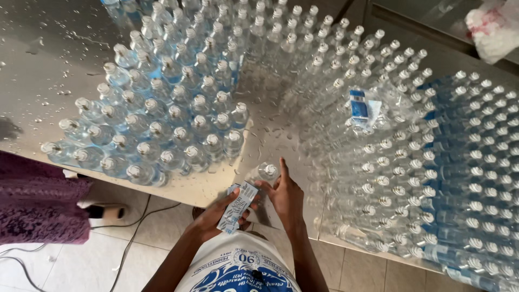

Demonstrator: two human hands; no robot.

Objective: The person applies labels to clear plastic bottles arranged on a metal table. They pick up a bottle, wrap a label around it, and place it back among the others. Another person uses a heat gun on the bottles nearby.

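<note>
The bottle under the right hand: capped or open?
Capped: a white cap tops the bottle, beside the right hand.

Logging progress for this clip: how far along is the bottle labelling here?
Progress is hard to judge: any labels on the left bottle cluster are unclear. In hand: left hand holds a label strip, right hand steadies one bottle. The right bottle mass appears mostly unlabelled.

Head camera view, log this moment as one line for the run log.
left hand: holds blue-and-white label | right hand: on clear bottle at table edge | capped bottles stand in blocks both sides
</note>
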